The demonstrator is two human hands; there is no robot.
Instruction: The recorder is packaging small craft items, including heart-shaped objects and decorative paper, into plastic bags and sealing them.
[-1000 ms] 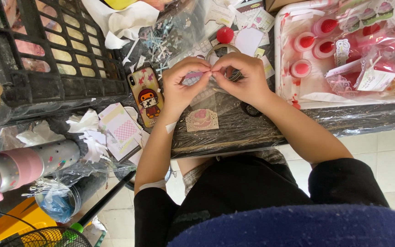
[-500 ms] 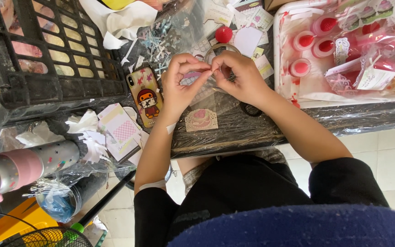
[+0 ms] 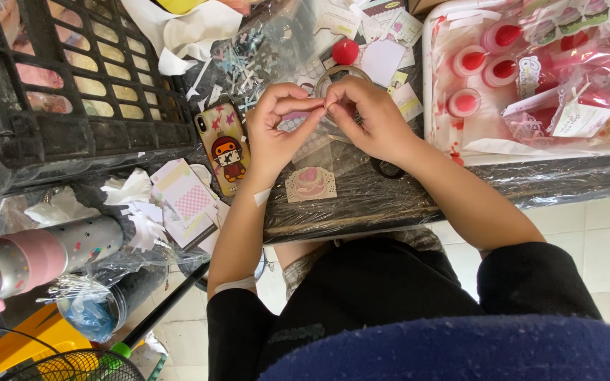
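My left hand and my right hand meet fingertip to fingertip over a dark, plastic-covered table. Both pinch a small clear piece, too thin to make out well. Just behind the fingers lies a ring of clear tape. Under the hands lies a clear plastic sleeve, and nearer the table edge a pink cake-shaped card. A phone in a cartoon case lies left of my left hand.
A white tray at the right holds pink and red cups and wrapped packets. A black crate stands at the left, with paper scraps below it. A red ball sits behind the tape. A pink and grey bottle lies low left.
Both hands stay in the same place over the table. The fingertips have shifted slightly around the small piece between them.
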